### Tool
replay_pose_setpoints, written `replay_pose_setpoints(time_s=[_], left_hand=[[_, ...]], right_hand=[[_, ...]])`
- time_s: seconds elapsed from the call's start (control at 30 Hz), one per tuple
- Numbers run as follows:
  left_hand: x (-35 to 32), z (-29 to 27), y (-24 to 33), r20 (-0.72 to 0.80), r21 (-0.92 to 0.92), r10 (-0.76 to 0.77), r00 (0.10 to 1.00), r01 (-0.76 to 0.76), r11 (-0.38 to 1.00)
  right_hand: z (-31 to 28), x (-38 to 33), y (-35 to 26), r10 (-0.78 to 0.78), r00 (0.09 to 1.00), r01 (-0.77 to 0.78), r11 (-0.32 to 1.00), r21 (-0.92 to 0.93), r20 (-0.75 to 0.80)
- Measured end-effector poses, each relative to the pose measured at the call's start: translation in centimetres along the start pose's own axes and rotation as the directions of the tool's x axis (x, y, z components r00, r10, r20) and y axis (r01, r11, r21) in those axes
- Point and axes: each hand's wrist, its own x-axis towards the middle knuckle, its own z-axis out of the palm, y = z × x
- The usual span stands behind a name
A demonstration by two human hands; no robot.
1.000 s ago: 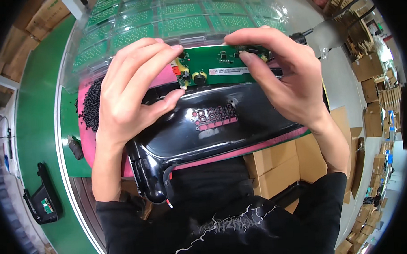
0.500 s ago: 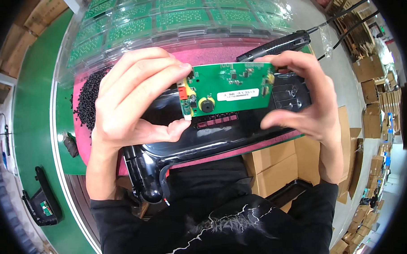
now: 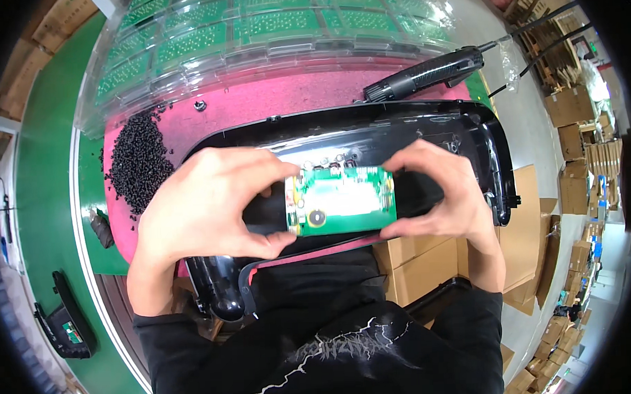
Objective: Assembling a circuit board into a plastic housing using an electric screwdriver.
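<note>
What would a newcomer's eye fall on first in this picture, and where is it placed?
Most likely the bright green circuit board, gripped at its ends between the left hand and right hand, above the black shell near the middle. Next come the heap of tiny black pieces on the pink mat at left, and the clear trays of green boards at the top.

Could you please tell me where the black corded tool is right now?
In the head view, the black corded tool lies upper right on the pink mat, just beyond the black casing and near the clear trays.
</note>
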Motion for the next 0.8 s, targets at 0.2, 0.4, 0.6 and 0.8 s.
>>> replay_pose_setpoints(time_s=[0.2,0.4,0.6,0.8], left_hand=[[-0.3,-0.4,0.0,0.111,-0.11,-0.043,0.993,0.055,0.992],[-0.8,-0.2,0.4,0.186,0.052,-0.127,0.974,0.119,0.992],[-0.7,-0.1,0.5,0.159,0.088,-0.194,0.968,0.182,0.979],[-1.2,0.3,0.2,0.118,0.137,-0.221,0.968,0.205,0.969]], right_hand=[[1.7,-1.2,-0.2,0.01,1.0,-0.009,0.999,0.044,-0.013],[1.9,-0.5,-0.6,-0.043,0.999,0.044,0.998,0.05,-0.023],[2.3,0.2,0.2,-0.062,0.998,0.063,0.996,0.061,-0.019],[2.6,0.3,0.4,-0.052,0.998,0.055,0.996,0.071,-0.04]])
